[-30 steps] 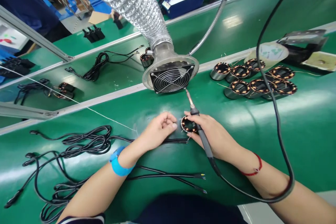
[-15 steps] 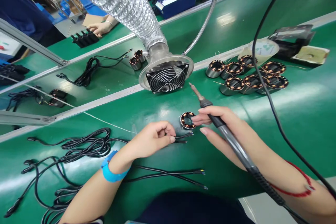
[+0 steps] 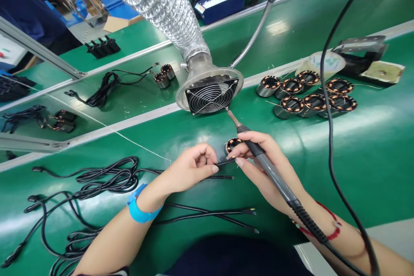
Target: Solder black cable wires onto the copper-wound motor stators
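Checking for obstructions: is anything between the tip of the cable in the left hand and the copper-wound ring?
Yes: fingers of the right hand cover part of the copper-wound ring, at the tip of the black cable. Nothing else visible is between; whether they touch the ring is unclear.

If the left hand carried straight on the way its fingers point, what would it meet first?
Probably the fingertips of the right hand, near the tip of the black cable; the copper-wound ring is close to that line, but depth is unclear.
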Demonstrator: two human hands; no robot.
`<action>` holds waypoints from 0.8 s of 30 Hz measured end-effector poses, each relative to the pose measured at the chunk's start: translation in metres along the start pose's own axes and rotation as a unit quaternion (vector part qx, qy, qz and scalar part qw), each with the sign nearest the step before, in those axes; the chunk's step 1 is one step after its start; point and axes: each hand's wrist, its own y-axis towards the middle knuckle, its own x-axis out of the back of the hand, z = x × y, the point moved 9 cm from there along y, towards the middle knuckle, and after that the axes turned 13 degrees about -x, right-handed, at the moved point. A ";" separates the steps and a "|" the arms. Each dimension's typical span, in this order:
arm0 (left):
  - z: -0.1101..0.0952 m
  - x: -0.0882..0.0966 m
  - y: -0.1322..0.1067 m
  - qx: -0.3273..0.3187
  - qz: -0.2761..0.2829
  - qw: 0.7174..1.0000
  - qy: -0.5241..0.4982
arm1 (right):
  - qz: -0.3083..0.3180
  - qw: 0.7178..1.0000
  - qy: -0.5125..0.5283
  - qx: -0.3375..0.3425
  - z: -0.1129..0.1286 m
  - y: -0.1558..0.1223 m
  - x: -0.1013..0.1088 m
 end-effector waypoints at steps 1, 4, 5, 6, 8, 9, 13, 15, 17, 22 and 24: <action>-0.001 -0.001 0.000 -0.008 -0.004 1.000 -0.003 | 0.004 1.000 0.009 -0.006 -0.003 0.001 -0.002; -0.004 -0.004 0.002 -0.044 -0.016 0.999 -0.014 | 0.028 0.998 0.051 -0.033 -0.013 0.002 -0.010; -0.005 -0.005 0.003 -0.050 -0.018 0.999 -0.009 | 0.034 0.996 0.065 -0.041 -0.016 0.003 -0.012; -0.005 -0.006 0.003 -0.052 -0.019 0.998 0.001 | 0.038 0.995 0.077 -0.047 -0.018 0.003 -0.013; -0.004 -0.009 0.004 -0.051 -0.012 0.998 0.022 | 0.040 0.993 0.095 -0.054 -0.020 0.002 -0.014; -0.004 -0.012 0.004 -0.049 -0.002 0.998 0.026 | 0.040 0.992 0.101 -0.056 -0.021 0.002 -0.014; -0.005 -0.021 0.003 -0.037 0.042 0.998 0.012 | 0.045 0.992 0.108 -0.056 -0.021 0.000 -0.014; -0.004 -0.023 0.002 -0.025 0.045 0.999 0.002 | 0.052 0.993 0.097 -0.037 -0.018 -0.001 -0.014; -0.001 -0.027 0.000 -0.001 0.055 0.998 -0.042 | 0.056 0.995 0.082 -0.004 -0.012 -0.003 -0.015; 0.009 -0.040 -0.005 0.088 0.059 0.973 -0.205 | 0.046 0.996 0.020 0.078 0.003 -0.007 -0.014; 0.007 -0.031 0.000 0.077 0.009 0.980 -0.182 | 0.034 0.996 -0.012 0.083 0.005 -0.006 -0.009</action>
